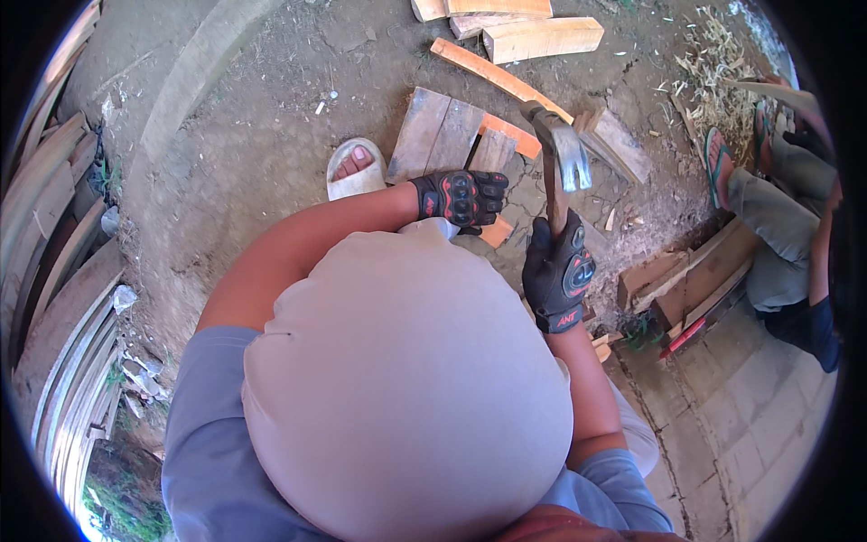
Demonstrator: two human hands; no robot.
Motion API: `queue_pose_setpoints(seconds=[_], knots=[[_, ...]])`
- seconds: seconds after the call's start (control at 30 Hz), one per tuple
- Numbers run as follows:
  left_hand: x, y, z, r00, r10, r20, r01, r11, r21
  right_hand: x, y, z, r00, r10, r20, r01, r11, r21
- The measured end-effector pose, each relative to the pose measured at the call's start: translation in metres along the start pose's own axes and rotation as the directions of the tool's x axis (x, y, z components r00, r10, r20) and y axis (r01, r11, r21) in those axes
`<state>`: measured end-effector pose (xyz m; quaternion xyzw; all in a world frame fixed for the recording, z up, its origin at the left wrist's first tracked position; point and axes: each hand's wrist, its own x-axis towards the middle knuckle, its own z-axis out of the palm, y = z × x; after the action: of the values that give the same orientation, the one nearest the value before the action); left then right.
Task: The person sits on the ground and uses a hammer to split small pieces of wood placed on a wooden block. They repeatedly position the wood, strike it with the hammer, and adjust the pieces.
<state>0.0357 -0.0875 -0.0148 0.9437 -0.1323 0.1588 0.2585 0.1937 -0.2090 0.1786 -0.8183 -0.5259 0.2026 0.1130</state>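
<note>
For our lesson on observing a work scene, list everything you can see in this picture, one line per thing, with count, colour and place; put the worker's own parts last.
Steel-headed claw hammer with wooden handle: one, grey and brown, raised at centre right.
Weathered grey wooden slats: three, side by side on the dirt, top centre.
Orange-toned wood strips: a few, across and beside the slats.
Pale sawn timber blocks: several, top edge.
Curved grey planks: a stack, left edge.
Wood shavings: a pile, top right.
Seated person in grey trousers: one, right edge.
White slide sandal: one, on own foot.
Left hand: black glove, on the slats.
Right hand: black glove, gripping the hammer handle.
</note>
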Motion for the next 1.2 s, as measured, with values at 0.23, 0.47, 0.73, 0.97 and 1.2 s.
queue_pose_setpoints(seconds=[0.23,0.47,0.73,0.97,1.2], knots=[[0.000,0.002,0.005,0.999,-0.032,-0.016,0.033,0.999,0.027,0.000,0.015,0.013,0.970,0.018,0.242,0.015,0.991,-0.134],[-0.001,0.001,0.017,1.000,0.009,-0.019,-0.007,0.992,0.125,0.002,0.024,0.028,0.995,-0.044,0.094,0.053,0.994,-0.098],[0.003,0.005,-0.006,0.998,-0.054,0.031,0.053,0.998,0.021,0.006,0.020,0.040,0.993,0.060,-0.100,-0.033,0.966,0.258],[0.013,0.014,-0.017,1.000,0.008,-0.026,-0.002,0.977,0.215,0.064,0.024,0.060,0.802,0.502,0.324,-0.597,0.645,0.477],[0.006,0.003,-0.015,0.990,-0.092,0.109,0.082,0.992,0.096,0.081,0.012,0.080,0.807,0.522,0.277,-0.577,0.598,0.556]])
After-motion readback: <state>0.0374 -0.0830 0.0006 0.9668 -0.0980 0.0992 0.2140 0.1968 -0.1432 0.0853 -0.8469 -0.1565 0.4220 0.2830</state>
